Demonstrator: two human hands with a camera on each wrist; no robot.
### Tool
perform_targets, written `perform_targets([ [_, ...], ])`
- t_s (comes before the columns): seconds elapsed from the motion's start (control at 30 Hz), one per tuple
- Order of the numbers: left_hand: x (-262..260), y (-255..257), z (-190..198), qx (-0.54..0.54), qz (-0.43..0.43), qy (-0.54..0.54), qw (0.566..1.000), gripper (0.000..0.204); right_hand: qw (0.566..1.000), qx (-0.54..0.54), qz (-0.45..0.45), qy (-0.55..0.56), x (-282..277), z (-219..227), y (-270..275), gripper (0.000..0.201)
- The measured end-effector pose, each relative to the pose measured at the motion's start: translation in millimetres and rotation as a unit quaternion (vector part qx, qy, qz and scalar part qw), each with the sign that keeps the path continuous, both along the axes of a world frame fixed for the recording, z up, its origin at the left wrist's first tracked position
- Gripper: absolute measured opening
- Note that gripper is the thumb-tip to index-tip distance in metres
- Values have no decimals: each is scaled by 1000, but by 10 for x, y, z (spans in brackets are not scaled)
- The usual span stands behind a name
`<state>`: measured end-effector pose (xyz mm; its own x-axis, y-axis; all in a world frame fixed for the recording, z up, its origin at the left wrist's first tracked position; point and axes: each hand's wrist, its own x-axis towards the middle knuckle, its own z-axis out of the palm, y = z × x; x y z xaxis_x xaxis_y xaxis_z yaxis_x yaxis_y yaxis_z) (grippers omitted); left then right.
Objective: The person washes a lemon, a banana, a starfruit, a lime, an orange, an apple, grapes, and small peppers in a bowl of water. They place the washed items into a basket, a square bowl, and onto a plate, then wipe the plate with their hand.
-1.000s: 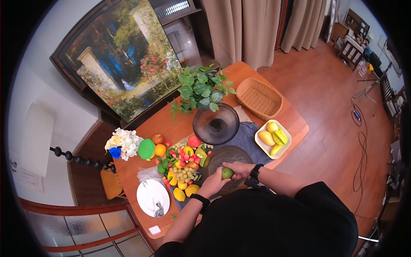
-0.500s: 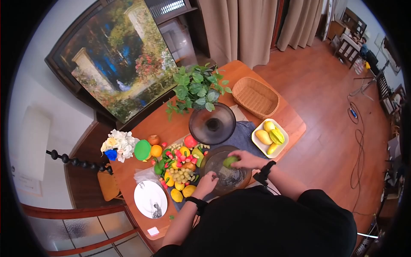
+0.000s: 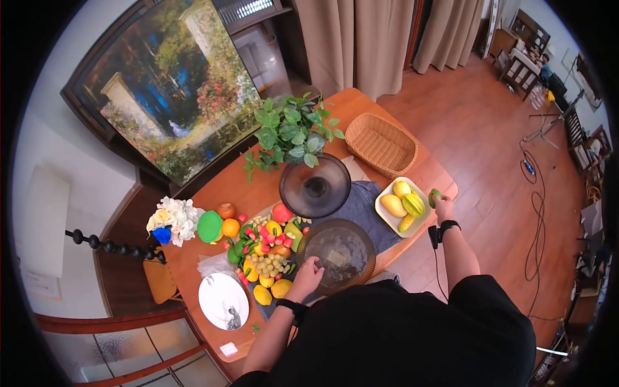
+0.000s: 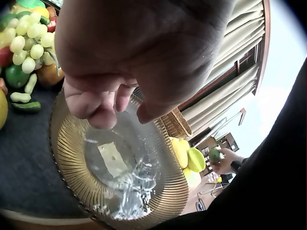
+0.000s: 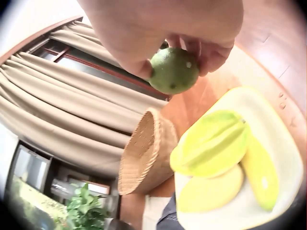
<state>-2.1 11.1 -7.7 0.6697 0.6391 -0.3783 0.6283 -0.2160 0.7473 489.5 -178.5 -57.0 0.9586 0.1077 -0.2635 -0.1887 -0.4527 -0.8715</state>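
My right hand (image 3: pixel 445 208) pinches a green round fruit (image 5: pixel 173 72) between thumb and fingers, just right of the cream tray (image 5: pixel 288 177). On that tray lie a star fruit (image 5: pixel 211 143) and several yellow fruits. My left hand (image 3: pixel 307 278) holds nothing; its fingers hang loosely bent over the left rim of a ribbed amber glass bowl (image 4: pixel 67 148). Clear water (image 4: pixel 139 187) glistens in the bowl, with a pale rectangular patch (image 4: pixel 112 159) at its bottom. Left of this bowl are grapes (image 4: pixel 33 40) and other fruits.
A wicker basket (image 3: pixel 382 145) stands behind the tray. Beyond the bowl is a dark round dish (image 3: pixel 332 197), with a leafy plant (image 3: pixel 290 132) behind it. A white plate (image 3: pixel 216 300), white flowers (image 3: pixel 180 216) and a green lid (image 3: pixel 209 227) occupy the left side.
Both hands were at the green fruit over the bowl. The left hand let go, and the right carried the fruit rightward past the tray. The left stayed by the bowl's left rim.
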Motion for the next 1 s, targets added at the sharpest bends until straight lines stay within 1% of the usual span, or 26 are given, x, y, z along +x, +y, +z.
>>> perform_targets([
  [0.07, -20, -14, -23, 0, 1, -2, 1000, 39, 997, -70, 31, 30, -8, -114, -9, 54],
  [0.2, -38, -14, -38, 7, 6, -8, 1000, 39, 991, -101, 69, 49, -49, -268, 48, 56],
  [0.27, -61, -16, -35, 8, 12, -4, 1000, 39, 993, -99, 65, 16, -6, -403, 48, 57],
  [0.3, -74, -18, -36, 12, 13, -2, 1000, 39, 992, -100, 69, 17, 19, -482, 50, 57],
  [0.37, -98, -27, -46, 16, 20, 2, 1000, 39, 989, -138, 57, -1, 107, -647, 13, 58],
  [0.43, -134, -16, -76, 33, 23, -6, 999, 38, 983, -161, 93, -6, 235, -768, -31, 58],
  [0.47, -154, -14, -138, 32, 33, -12, 999, 37, 984, -143, 106, 5, 347, -949, -63, 61],
  [0.5, -168, -14, -143, 34, 38, -20, 998, 36, 982, -158, 99, -6, 448, -1127, -84, 61],
  [0.53, -177, -21, -113, 40, 46, -23, 998, 35, 991, -95, 94, 10, 422, -1114, -87, 58],
  [0.57, -183, -24, -77, 45, 52, -28, 997, 34, 994, -54, 93, 24, 287, -903, -36, 51],
  [0.6, -198, -26, -54, 48, 67, -20, 996, 34, 993, -69, 98, 7, 203, -749, -16, 45],
  [0.63, -208, -22, -34, 47, 74, -28, 996, 31, 993, -59, 101, 28, 184, -683, -17, 41],
  [0.67, -236, -7, -2, 47, 79, -37, 995, 28, 990, -84, 108, 30, 191, -644, -34, 41],
  [0.7, -280, 12, 39, 50, 87, -33, 994, 28, 990, -85, 72, 82, 83, -436, 13, 42],
  [0.77, -357, 37, 99, 25, 124, -60, 990, 21, 989, -103, 82, 69, 132, -415, -6, 44],
  [0.8, -417, 53, 117, 27, 128, -59, 990, 21, 989, -101, 87, 69, 172, -452, 8, 44],
  [0.83, -506, 67, 116, 59, 159, -48, 984, 19, 982, -164, 83, -44, 213, -467, 21, 43],
  [0.87, -596, 72, 105, 90, 188, -36, 977, 17, 959, -225, 76, -156, 193, -401, 62, 43],
  [0.9, -691, 78, 96, 91, 190, -36, 977, 17, 959, -224, 78, -158, 173, -334, 102, 43],
  [0.97, -912, 96, 92, 143, 225, 40, 963, 15, 906, -232, 158, -318, -242, 306, 338, 39],
  [1.0, -1004, 93, 123, 167, 208, 58, 962, 16, 905, -232, 161, -317, -508, 652, 488, 39],
])
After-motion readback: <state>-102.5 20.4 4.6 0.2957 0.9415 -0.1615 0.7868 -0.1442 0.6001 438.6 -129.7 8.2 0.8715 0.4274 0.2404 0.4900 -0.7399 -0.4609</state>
